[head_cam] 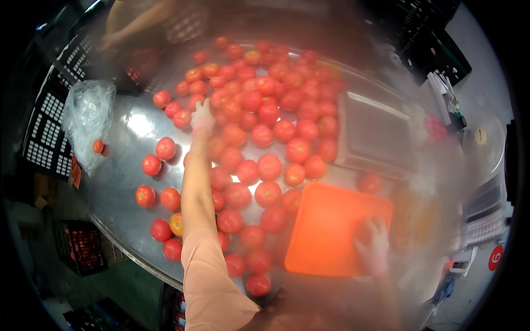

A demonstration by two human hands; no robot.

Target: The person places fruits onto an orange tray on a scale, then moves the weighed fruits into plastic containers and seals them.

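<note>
Many red tomatoes lie spread over a steel table. My left hand, in a pale glove, reaches out to tomatoes at the left of the pile; whether its fingers grip one is hard to tell. My right hand, blurred, is at the right side of an orange plastic tray, beside a dark reddish round shape that may be a tomato. Haze over the view hides how its fingers sit. A clear plastic container lies right of the pile.
A clear plastic bag and a small tomato lie at the table's left, by black crates. Another person's arm shows at the top left. A black crate stands on the floor; a fan is at the right.
</note>
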